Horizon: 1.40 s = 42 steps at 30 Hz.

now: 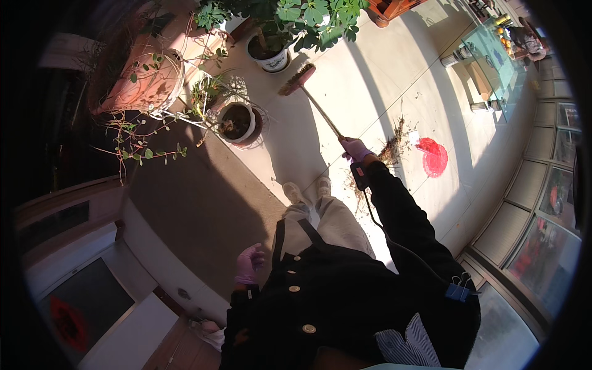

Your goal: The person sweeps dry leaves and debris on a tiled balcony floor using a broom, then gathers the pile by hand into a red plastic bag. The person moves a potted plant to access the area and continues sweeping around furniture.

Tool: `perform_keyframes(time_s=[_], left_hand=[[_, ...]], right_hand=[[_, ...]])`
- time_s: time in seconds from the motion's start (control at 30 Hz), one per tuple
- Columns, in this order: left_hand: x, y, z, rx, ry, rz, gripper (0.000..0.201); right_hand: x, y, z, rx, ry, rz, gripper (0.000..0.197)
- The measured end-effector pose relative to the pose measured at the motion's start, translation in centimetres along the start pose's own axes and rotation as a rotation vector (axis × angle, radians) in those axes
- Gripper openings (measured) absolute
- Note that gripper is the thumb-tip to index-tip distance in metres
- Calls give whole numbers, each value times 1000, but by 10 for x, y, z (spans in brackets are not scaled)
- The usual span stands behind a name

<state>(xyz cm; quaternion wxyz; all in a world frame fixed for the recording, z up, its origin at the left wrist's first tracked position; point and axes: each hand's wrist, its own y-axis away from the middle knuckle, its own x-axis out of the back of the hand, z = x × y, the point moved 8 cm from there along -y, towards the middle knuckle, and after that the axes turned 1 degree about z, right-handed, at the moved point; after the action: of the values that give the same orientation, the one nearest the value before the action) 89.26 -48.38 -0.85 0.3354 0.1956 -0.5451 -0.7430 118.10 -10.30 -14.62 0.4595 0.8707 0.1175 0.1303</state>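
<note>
My right hand [356,150], in a thin purple glove, is closed around the handle of a broom [322,114]. Its reddish head with dark bristles rests on the pale tiles, beyond my shoes and beside a potted plant. Dry plant scraps [393,147] lie in a loose heap to the right of that hand. Just past them is a flat, rounded, bright red thing [433,158] whose kind I cannot make out. My left hand [250,262], gloved the same way, hangs by my left side with loosely bent fingers and nothing visible in it.
A white pot [269,60] with a leafy green plant stands far ahead. Nearer left are another pot with soil [238,123] and a large terracotta planter [151,80] with trailing stems. A glass table [493,58] stands far right. Windows [542,209] line the right side.
</note>
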Motion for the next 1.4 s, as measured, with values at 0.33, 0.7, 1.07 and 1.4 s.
perform_keyframes(time_s=[0.33,0.7,1.07,1.4], left_hand=[[-3,-1,11,-59,5,37,28],[-28,-24,9,-35,-18,-60,26],[32,-33,34,-113,149,-34,27],[202,-88,85,-258,480,-80,31]], right_hand=[[78,129,129,-286,-66,-5,40],[51,152,132,-122,350,-43,38],[52,196,109,-263,432,-99,46],[-167,215,42,-502,-662,-354,17]])
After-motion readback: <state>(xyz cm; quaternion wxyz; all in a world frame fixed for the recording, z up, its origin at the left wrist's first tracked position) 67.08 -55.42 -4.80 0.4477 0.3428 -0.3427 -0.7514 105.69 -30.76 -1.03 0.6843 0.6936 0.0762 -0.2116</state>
